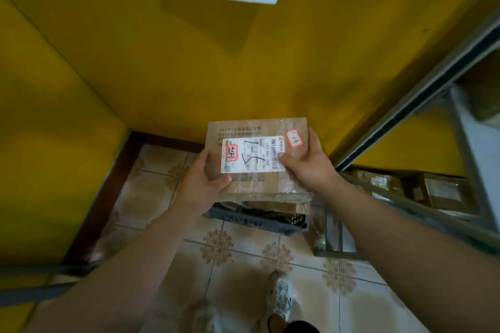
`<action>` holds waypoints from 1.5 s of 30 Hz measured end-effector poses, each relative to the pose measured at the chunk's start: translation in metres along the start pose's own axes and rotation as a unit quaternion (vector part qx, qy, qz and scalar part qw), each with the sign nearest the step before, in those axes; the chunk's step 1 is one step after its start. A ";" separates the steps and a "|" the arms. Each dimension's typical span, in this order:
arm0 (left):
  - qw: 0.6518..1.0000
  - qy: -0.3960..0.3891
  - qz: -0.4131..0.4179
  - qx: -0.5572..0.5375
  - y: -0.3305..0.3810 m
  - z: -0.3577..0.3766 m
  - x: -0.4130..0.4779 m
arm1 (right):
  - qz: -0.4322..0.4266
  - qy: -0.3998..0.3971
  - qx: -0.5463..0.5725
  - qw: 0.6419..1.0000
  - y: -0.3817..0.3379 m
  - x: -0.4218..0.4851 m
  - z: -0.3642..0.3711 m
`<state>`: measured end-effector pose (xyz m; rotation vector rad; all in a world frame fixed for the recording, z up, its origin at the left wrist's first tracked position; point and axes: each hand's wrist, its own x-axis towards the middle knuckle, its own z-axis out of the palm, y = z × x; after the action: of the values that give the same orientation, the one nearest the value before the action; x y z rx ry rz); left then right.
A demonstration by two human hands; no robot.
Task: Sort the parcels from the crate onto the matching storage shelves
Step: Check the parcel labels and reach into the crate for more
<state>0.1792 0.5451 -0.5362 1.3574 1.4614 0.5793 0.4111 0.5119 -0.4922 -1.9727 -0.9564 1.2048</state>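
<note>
We hold the brown taped cardboard parcel (243, 127) above the dark crate (257, 220), left hand (205, 184) and right hand (308, 167) curled round its ends; misreading its possibly smudged label (253, 154) could mean the wrong three-o'clock shelf (422, 92).

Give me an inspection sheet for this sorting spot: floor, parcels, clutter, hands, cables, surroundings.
Surface: patterned tile floor; a dark crate stands on it.
Job's things: taped cardboard parcel with a white label, held above the crate; metal shelf at right, boxes on its low level.
Clutter: nothing seen.
Hands: left hand and right hand grip the parcel's opposite sides.
Cables: nothing seen.
Surroundings: yellow walls; the person's shoes at bottom.
</note>
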 end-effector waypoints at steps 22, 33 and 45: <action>0.945 0.082 0.245 -0.199 0.170 -0.158 -0.223 | -0.213 0.318 -0.035 0.923 -0.154 -0.322 -0.015; 0.935 -0.026 0.327 -0.137 0.203 -0.091 -0.353 | -0.268 0.335 0.285 0.857 -0.113 -0.429 -0.074; 0.847 -0.291 0.443 -0.036 0.238 0.113 -0.540 | -0.204 0.518 0.141 0.819 0.053 -0.621 -0.243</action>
<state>0.3027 0.0727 -0.1867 1.9114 0.2570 0.6867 0.4486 -0.0663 -0.1579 -1.6654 -0.5073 -0.0603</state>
